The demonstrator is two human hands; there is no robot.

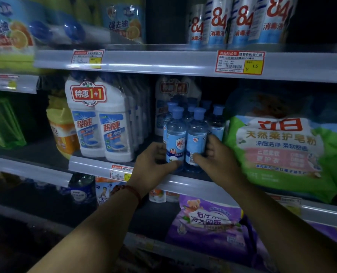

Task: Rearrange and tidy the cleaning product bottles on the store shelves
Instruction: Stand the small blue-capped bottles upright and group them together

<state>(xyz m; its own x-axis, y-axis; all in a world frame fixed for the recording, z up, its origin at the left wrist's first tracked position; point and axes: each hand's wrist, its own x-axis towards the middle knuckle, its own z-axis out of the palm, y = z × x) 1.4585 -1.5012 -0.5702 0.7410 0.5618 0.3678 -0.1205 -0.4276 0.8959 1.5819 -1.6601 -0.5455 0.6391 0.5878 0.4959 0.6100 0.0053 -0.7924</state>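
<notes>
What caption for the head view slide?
Left hand and right hand grip the front pair of blue-capped bottles on the middle shelf.

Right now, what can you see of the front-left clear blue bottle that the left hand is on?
The front-left bottle is small, of clear bluish plastic, with a rounded blue cap and a light-blue label bearing a red logo. It stands upright at the front edge of the middle shelf, close beside the front-right bottle, with like bottles behind. The left hand grips its lower part, thumb across the front.
</notes>
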